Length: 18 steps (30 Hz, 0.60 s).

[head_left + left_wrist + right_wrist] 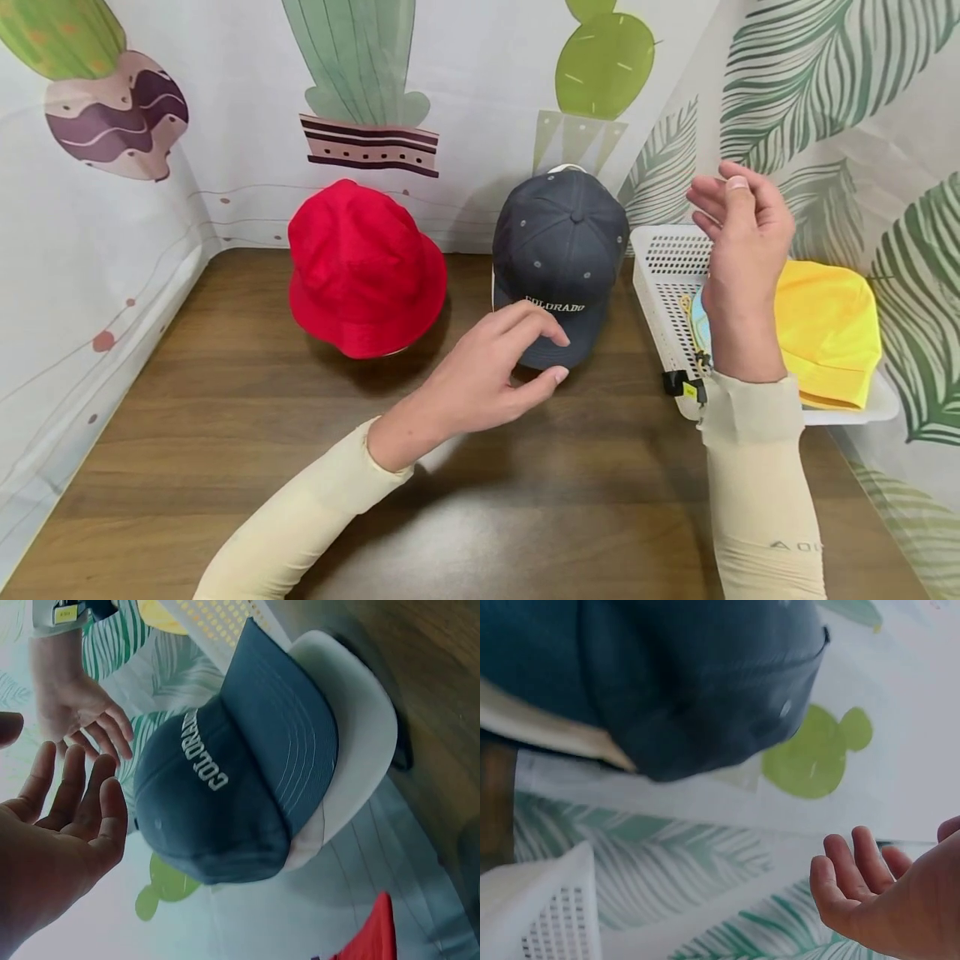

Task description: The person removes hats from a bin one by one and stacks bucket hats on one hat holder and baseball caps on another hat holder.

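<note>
A dark navy baseball cap (561, 242) lettered COLORADO sits on top of a white cap (358, 712), whose brim shows below the navy one in the left wrist view. My left hand (491, 367) hovers in front of the navy brim, thumb and fingers apart and loosely bent, with nothing in it. Over the basket's left part, my right hand (750, 237) is raised, its fingers relaxed and holding nothing. A white perforated basket (651, 287) under that arm contains a yellow hat (828, 325) and a light-blue item (700, 321) mostly hidden behind the wrist.
To the left on the wooden table (187, 467) stands a red bucket hat (360, 267), with a sliver of something pale under its brim. A cloth backdrop (247, 92) printed with cacti and leaves borders the table at the back and sides. A black clip-like item (675, 383) shows by the basket's edge.
</note>
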Each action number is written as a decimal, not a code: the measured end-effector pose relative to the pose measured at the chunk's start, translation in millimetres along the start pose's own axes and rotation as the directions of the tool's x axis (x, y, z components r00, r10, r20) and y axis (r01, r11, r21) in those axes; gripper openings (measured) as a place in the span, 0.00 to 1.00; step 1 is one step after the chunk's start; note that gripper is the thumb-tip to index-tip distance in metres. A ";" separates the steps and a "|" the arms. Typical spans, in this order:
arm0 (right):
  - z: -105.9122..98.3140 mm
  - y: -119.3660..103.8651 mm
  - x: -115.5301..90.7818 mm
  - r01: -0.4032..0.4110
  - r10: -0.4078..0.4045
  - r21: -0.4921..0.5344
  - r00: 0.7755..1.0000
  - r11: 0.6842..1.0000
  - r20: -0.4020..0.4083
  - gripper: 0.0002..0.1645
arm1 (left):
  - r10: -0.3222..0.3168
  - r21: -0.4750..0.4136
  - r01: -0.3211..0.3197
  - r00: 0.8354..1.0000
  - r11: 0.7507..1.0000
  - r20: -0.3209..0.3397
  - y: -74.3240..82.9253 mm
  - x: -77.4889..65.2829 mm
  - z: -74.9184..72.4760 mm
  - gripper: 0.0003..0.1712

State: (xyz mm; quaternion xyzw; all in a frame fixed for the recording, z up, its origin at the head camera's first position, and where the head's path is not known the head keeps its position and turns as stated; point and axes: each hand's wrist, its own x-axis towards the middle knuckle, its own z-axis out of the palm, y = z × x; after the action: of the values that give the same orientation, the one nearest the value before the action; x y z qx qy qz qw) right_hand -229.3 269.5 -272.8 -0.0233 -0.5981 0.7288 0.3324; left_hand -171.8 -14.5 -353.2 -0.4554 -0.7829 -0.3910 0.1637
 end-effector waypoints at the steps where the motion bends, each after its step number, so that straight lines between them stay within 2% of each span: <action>1: -2.7 1.4 3.2 -0.003 0.003 -0.012 1.000 1.000 -0.011 0.13 | 0.008 0.006 -0.008 1.000 1.000 0.006 -0.4 1.0 3.1 0.12; 6: -18.8 8.6 20.3 -0.035 0.029 -0.074 0.996 0.997 -0.080 0.12 | 0.033 0.075 -0.036 0.998 0.997 0.050 -0.5 3.8 19.9 0.13; 11: -34.4 15.9 33.3 -0.063 0.035 -0.179 0.987 0.982 -0.155 0.12 | 0.061 0.164 -0.073 0.995 0.984 0.077 -0.9 5.5 35.5 0.13; 18: -51.4 22.0 45.3 -0.107 0.051 -0.288 0.980 0.952 -0.195 0.13 | 0.091 0.204 -0.107 0.992 0.973 0.088 -1.0 9.5 55.2 0.14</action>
State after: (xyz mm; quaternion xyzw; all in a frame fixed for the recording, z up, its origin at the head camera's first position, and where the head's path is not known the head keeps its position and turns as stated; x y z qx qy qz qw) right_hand -252.4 335.3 -290.4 -0.1646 -0.6661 0.6379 0.3497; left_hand -172.2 32.8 -383.2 -0.4891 -0.8016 -0.2804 0.1991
